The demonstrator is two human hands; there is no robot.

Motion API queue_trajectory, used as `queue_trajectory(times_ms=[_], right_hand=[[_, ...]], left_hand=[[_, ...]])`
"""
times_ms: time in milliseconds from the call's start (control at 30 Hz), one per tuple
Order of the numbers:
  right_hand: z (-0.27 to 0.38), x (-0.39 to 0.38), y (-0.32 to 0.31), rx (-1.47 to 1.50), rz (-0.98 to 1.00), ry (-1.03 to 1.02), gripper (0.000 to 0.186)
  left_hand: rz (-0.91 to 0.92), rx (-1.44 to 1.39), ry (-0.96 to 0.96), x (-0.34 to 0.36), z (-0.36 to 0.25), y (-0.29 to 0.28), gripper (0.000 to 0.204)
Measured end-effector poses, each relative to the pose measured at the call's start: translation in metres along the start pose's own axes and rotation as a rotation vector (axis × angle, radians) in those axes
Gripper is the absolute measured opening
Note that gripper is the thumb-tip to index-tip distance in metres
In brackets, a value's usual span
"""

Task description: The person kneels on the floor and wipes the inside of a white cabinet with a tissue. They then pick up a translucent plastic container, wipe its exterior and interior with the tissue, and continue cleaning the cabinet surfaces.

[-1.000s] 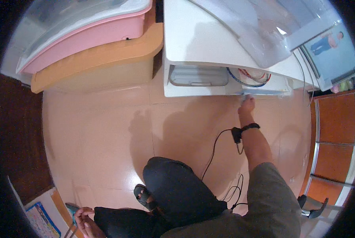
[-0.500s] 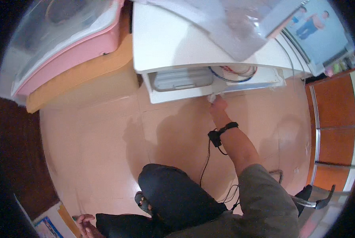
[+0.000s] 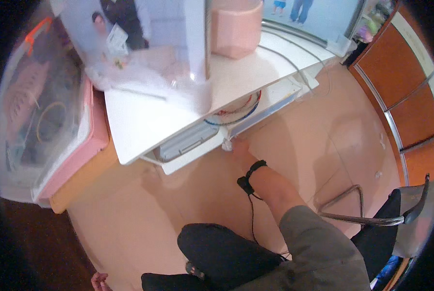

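My right hand (image 3: 241, 147) reaches to the front of a pulled-out white drawer (image 3: 193, 156) and is closed on a crumpled white piece of tissue or cloth (image 3: 227, 144). The white bundle touches the drawer front near its middle. Inside the drawer lie a grey lidded plastic case (image 3: 188, 141) and a loop of blue and red cord (image 3: 243, 114). At the lower left edge, partly cut off, my left hand (image 3: 99, 282) hangs with loosely bent fingers and nothing visible in them.
Above the drawer is a white cabinet top (image 3: 134, 128), bearing a plastic-wrapped picture (image 3: 154, 58) and a pink container (image 3: 236, 31). A pink bin with clear lid (image 3: 44, 121) stands at left. A metal-tube chair (image 3: 362, 218) and wooden cabinet (image 3: 396, 106) are at right.
The view has turned, so the cabinet and drawer now slant. My right hand stays at the drawer front with the white bundle. My left hand shows less, lower in the picture.
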State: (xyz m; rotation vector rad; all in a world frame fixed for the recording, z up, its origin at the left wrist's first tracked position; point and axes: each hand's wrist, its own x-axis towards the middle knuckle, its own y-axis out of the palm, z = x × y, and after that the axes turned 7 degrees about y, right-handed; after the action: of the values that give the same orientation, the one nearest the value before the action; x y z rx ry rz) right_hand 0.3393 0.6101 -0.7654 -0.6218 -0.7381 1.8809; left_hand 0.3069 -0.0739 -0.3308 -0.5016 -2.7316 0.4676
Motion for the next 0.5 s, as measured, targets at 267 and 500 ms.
queue_trajectory(times_ms=[267, 500], right_hand=[[-0.053, 0.015, -0.005, 0.465, 0.407, 0.268, 0.040], [-0.048, -0.009, -0.121, 0.516, 0.253, -0.402, 0.029]], left_hand=[[-0.034, -0.042, -0.105, 0.073, -0.011, 0.024, 0.031], [0.179, -0.013, 0.086, 0.164, 0.050, 0.048, 0.026]])
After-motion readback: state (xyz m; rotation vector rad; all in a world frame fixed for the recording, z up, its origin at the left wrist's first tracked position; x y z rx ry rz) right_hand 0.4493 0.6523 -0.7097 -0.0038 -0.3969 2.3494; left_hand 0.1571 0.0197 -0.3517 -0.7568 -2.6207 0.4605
